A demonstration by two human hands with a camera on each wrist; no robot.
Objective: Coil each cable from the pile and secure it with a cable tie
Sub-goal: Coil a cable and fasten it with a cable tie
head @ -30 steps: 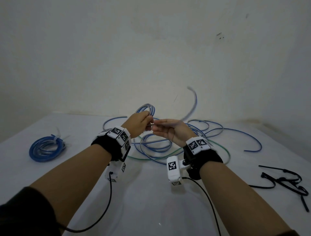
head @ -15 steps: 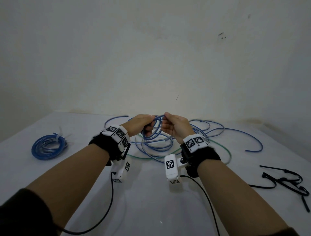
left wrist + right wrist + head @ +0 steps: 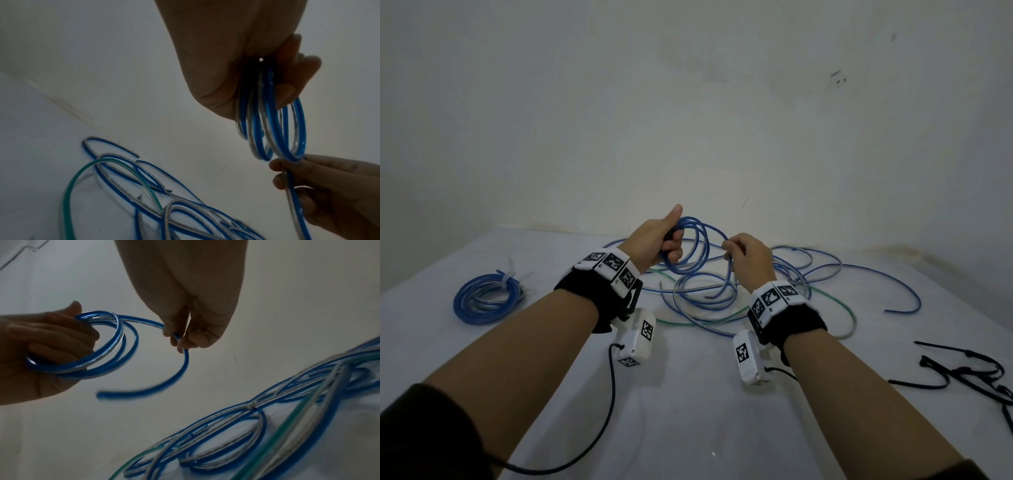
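Head view: my left hand (image 3: pixel 657 240) is fisted round a small blue coil (image 3: pixel 690 245), thumb up, held above the table (image 3: pixel 688 421); my right hand (image 3: pixel 748 258) pinches the same cable just beside the coil, feeding the tail. One finished coil (image 3: pixel 486 298) lies well to the left with a pale tie on it, so I count one done. The loose pile (image 3: pixel 774 291), blue strands plus a green cable (image 3: pixel 839 305), lies spread behind and under my hands, several still to go by my guess; count unclear. Black cable ties (image 3: pixel 972 370) sit far right, untouched. Left wrist view: fingers (image 3: pixel 287 84) curled through three or four blue-and-clear loops (image 3: pixel 273 123); right fingertips (image 3: pixel 287 164) pinch the strand where it leaves the bottom loop. Pile (image 3: pixel 144 186) below, green strand (image 3: pixel 69 186) running through it. Right wrist view: thumb and fingers (image 3: pixel 180 337) nipped on the cable, short free end (image 3: pixel 144 389) curving down, blurred, so this cable is nearly wound up. Left hand (image 3: pixel 47 350) grips the coil (image 3: pixel 98 344). Pile (image 3: pixel 267 418) bottom right. I'd say: last turn, then tie this one, then the rest.
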